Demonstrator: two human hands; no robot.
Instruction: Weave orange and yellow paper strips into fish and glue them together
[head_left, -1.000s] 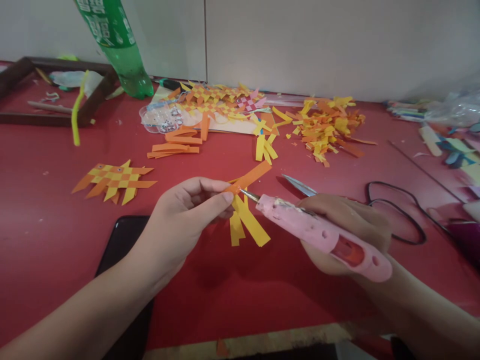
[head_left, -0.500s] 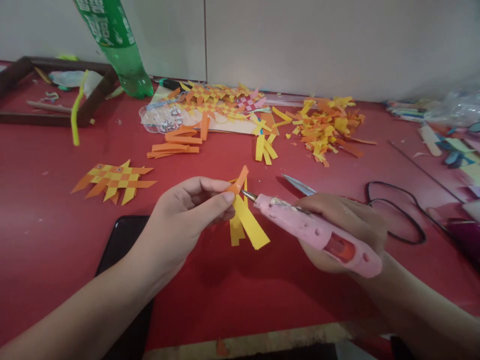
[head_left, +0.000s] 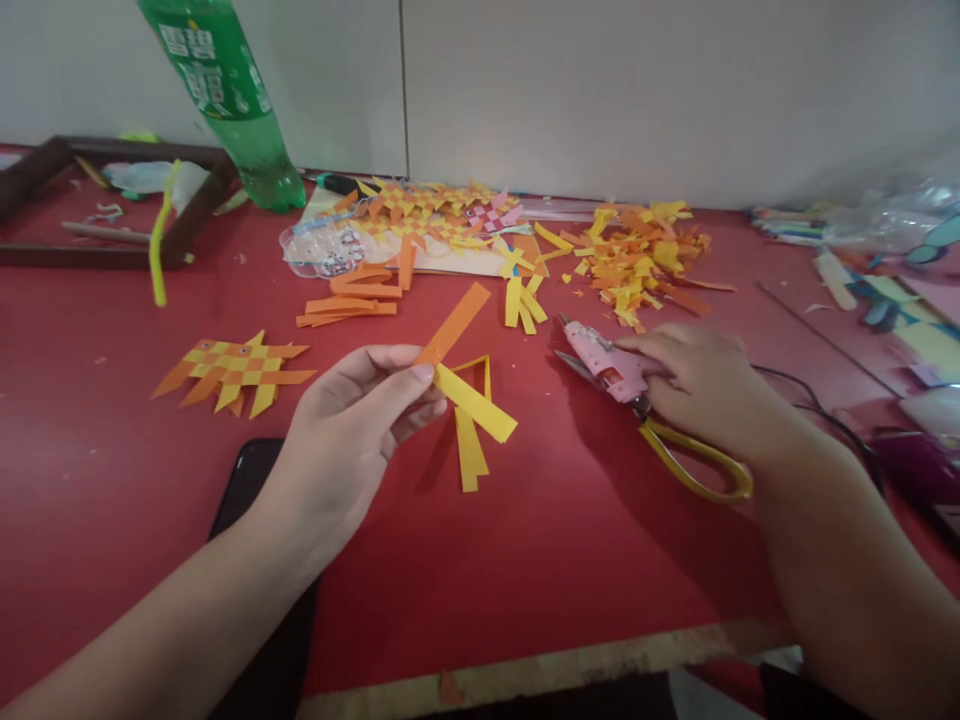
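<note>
My left hand (head_left: 375, 410) pinches an orange paper strip (head_left: 457, 325) where it crosses a yellow strip (head_left: 476, 405). More yellow strips (head_left: 469, 450) hang below and behind them. To the right, my right hand (head_left: 694, 385) has its fingers on a pink glue gun (head_left: 604, 358), whose nozzle points up and left. Beside and partly under the gun lie scissors (head_left: 697, 465) with yellow handles. A woven orange and yellow paper fish (head_left: 236, 372) lies to the left.
A green bottle (head_left: 247, 130) stands at the back left beside a brown frame (head_left: 180, 215). Paper scraps (head_left: 645, 255) and orange strips (head_left: 352, 300) lie further back. A black phone (head_left: 251, 480) is under my left forearm. A dark cord (head_left: 802, 385) runs at right.
My right hand and the glue gun have moved away from the strips, up and back towards the scissors. The orange strip, folded over before, now extends straight up to the right.
</note>
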